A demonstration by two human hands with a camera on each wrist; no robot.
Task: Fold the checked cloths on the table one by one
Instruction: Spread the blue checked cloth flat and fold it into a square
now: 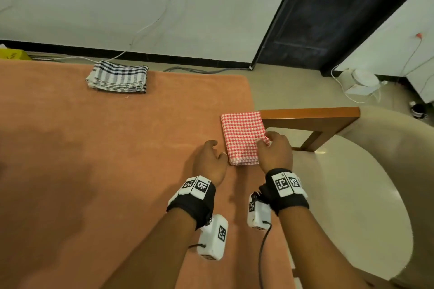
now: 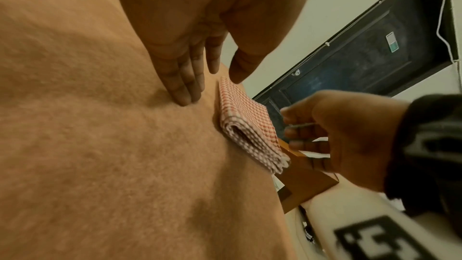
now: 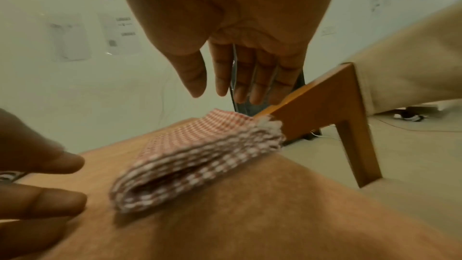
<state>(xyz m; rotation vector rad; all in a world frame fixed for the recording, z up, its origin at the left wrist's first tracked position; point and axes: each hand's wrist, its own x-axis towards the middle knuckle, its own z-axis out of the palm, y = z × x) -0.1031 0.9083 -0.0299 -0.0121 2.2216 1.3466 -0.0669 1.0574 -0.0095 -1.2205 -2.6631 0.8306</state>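
Folded red-and-white checked cloth (image 1: 242,137) lies at the orange-covered counter (image 1: 117,148) right edge, beside a wooden chair arm (image 1: 310,115). Right hand (image 1: 276,152) fingers straight, apart above its corner; left hand (image 1: 210,159) flat alongside. Risk: a nudge tips it overboard. Folded blue-striped checked cloth (image 1: 118,76) sits far back.

Black wristbands (image 1: 195,202), white coded tag blocks (image 1: 285,183), white camera units (image 1: 212,237), black cables (image 1: 261,251).
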